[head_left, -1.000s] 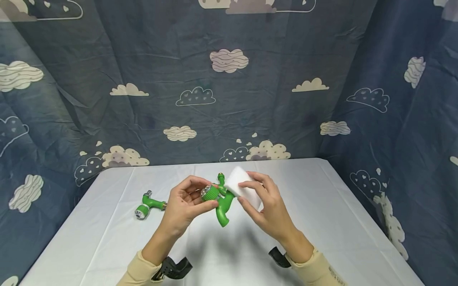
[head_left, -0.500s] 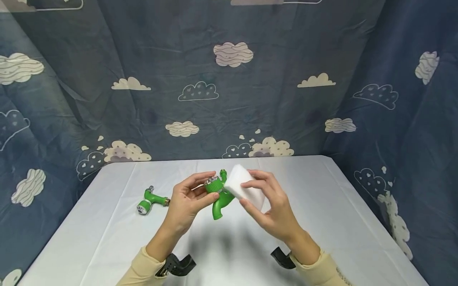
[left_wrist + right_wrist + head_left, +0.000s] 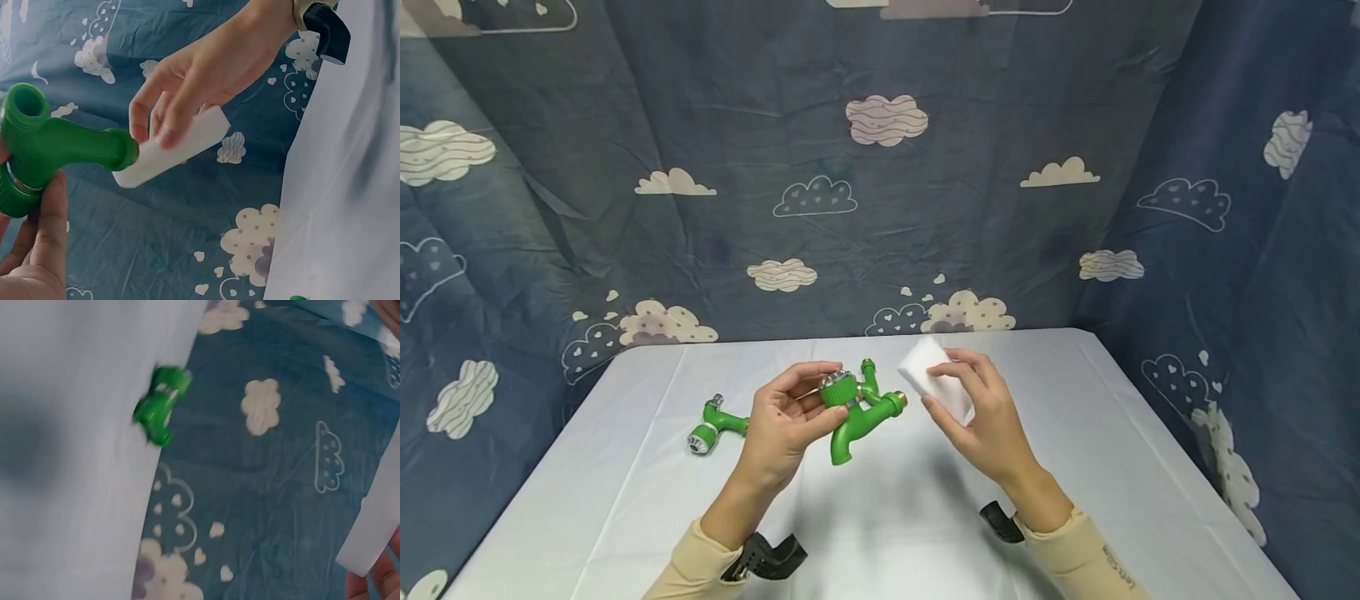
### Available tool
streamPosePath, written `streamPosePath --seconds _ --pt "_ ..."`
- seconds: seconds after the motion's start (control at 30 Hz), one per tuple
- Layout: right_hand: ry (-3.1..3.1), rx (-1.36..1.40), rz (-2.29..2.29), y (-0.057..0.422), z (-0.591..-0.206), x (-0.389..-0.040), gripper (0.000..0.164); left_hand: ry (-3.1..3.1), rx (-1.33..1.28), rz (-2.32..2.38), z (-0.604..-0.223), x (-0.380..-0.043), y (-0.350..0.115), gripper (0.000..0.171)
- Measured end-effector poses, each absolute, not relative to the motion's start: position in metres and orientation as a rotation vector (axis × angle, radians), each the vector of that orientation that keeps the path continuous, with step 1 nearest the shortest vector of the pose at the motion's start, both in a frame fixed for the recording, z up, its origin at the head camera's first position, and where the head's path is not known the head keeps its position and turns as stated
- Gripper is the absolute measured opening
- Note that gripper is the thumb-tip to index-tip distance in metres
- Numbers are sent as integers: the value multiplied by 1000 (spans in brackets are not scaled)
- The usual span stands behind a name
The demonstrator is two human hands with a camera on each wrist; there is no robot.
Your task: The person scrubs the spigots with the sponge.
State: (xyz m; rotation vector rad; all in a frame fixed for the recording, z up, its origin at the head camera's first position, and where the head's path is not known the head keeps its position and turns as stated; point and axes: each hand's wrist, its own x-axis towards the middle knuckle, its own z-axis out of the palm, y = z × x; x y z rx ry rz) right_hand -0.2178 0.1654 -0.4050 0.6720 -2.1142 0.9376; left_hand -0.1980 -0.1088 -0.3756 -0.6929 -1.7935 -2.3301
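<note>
My left hand grips a green faucet by its ribbed round knob, above the table. The faucet's spout points down and its brass-threaded inlet faces right. In the left wrist view the faucet shows its open spout mouth, with left fingers under the knob. My right hand pinches a white sponge block between thumb and fingers, to the right of the inlet and apart from it in the head view. The right wrist view catches only an edge of the sponge and some fingertips.
A second green faucet with a silver-capped knob lies on the white-covered table, left of my left hand. Dark blue cloth with cloud prints hangs behind the table and along its sides.
The sponge has moved right, off the faucet's inlet end, which now shows. The faucet has turned in my left hand, its inlet swinging toward the right.
</note>
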Motion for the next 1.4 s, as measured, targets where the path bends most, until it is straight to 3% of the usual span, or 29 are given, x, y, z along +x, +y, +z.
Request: streamPosePath --seconds 0.3,0.4,0.53,0.67,0.8,1.07,1.3,1.4 --pt "-1931 790 1267 146 -385 -188 36 -1320 -474 -2831 -370 -193 -101 35" --pt "-1854 874 1163 134 -385 -181 29 -1259 -525 -2898 -368 -184 -92 33" --pt "-1795 869 1036 130 -384 -180 40 -1472 -668 -2808 -368 -173 -84 30" --pt "-1805 839 1028 134 -383 -183 41 -1787 -774 -2600 -369 -170 -83 27" --pt "-1926 812 1018 143 -385 -188 33 -1871 -761 -2573 -370 -175 -89 27" --pt "-2063 650 1025 157 -382 -199 40 -1760 -617 -2674 -367 -185 -103 40" --pt "-1936 899 1007 140 -376 -176 28 -1608 -359 -2794 -366 -185 -97 49" --pt "-1937 957 947 132 -382 -171 34 -1547 -383 -2876 -368 -183 -94 44"
